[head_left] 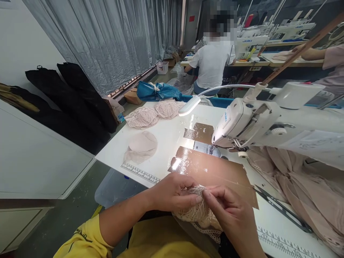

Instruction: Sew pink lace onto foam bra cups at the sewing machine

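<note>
A cream lace piece (200,211), its kind of garment not fully clear, hangs between my hands over the table's front edge. My left hand (178,193) pinches its upper edge between thumb and fingers. At the same edge, a little to the right, my right hand (228,204) grips the lace with thumb and fingertips. Just beyond lies brown sheeting (215,172) taped around the bed of the white sewing machine (247,122). The lower part of the lace drops toward my lap, partly hidden by my right hand.
Lace cups (156,114) lie at the table's far end, with a sheer beige piece (142,145) nearer. Black scissors (285,209) rest at right beside bunched beige fabric (295,182). A lamp (190,105) reaches over the table. A co-worker (213,64) sits beyond.
</note>
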### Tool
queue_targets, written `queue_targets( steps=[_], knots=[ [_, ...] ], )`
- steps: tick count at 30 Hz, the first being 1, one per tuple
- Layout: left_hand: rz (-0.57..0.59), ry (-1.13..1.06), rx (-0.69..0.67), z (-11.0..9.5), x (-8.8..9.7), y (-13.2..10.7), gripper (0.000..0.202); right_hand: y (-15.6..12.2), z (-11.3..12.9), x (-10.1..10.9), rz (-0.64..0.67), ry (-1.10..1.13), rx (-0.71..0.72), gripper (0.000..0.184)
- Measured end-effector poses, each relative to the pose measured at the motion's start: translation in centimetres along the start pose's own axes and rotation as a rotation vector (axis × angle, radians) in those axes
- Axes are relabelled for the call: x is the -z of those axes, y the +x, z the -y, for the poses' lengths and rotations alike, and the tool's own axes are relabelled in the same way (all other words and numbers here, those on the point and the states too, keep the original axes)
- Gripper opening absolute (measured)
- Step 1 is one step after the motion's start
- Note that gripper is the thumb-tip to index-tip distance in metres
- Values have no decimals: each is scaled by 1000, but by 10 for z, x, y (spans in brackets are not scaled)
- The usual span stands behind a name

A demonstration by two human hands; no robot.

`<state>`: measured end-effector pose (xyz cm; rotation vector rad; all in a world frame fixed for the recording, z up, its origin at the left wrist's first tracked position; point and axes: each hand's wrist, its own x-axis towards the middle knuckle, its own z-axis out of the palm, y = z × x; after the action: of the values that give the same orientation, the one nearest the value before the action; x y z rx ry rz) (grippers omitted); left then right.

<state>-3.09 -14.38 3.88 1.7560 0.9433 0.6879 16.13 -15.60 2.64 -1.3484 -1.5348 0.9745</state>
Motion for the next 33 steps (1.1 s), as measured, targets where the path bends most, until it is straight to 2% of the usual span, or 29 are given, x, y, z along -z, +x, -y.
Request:
queue_targets(
  steps=[5,9,13,16,18,23,27,33],
  knots=[
    [-5,71,-27,-1,-4,6,34,3,-7,3,36,-10,-46,24],
    [21,84,-45,2,-4,8,34,7,-9,7,130,42,-58,27],
    [139,-119,29,7,2,8,31,10,-3,10,218,16,-27,27],
    [256,-348,119,11,8,10,38,12,0,12,227,33,-76,30],
    [293,-459,163,13,12,13,41,13,0,12,239,78,-123,31],
    [265,-608,229,17,13,23,35,18,-4,13,301,237,-234,33],
    [305,-666,238,19,11,30,35,23,-6,14,356,372,-335,36],
    [225,-485,121,15,9,39,29,30,-4,19,317,407,-341,36]
  ],
)
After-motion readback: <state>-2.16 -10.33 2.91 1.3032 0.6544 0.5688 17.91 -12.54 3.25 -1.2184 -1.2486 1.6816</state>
